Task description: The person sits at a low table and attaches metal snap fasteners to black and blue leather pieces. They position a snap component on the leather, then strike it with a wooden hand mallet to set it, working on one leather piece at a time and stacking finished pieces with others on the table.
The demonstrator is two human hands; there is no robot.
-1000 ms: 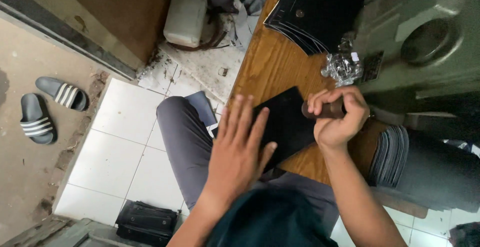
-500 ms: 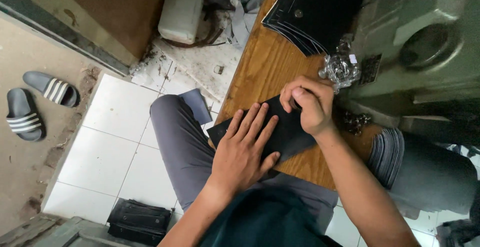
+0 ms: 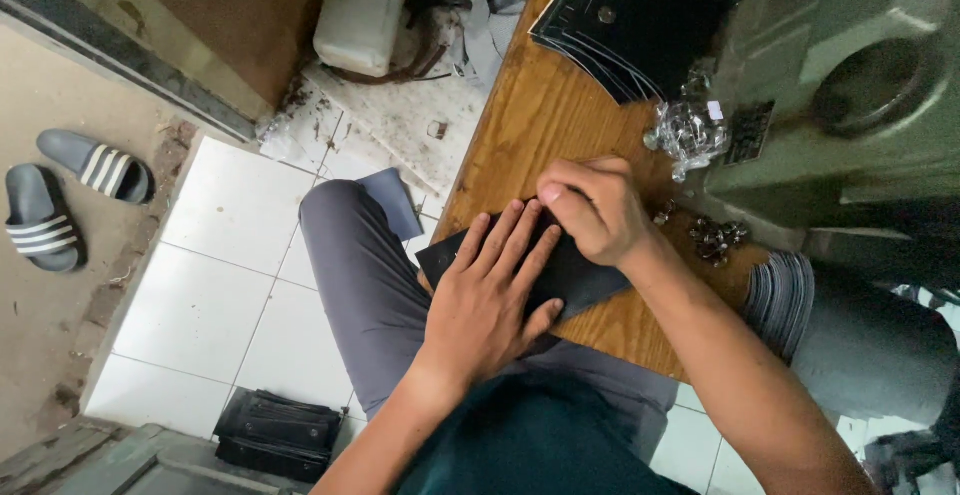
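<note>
Seated at a wooden table, a person worked a flat piece of dark material that lay near the table's lower edge, just right of the frame's centre. Their left hand was spread flat, fingers fanned and pressing the piece down against the wood. Their right hand sat just above and to the right of it, curled with the fingers bunched and the thumb pushing onto the same piece; whether it pinched anything small could not be told.

A stack of dark cut pieces rested at the top of the frame, on the far end of the table. Just below it lay a clear plastic bag of small metal parts, and a scatter of loose metal bits sat near the right hand. A grey-green machine filled the upper right.

On the white tiled floor, a pair of striped sandals lay at the far left, a white plastic canister stood at the top, and a black bundle rested at the lower left.
</note>
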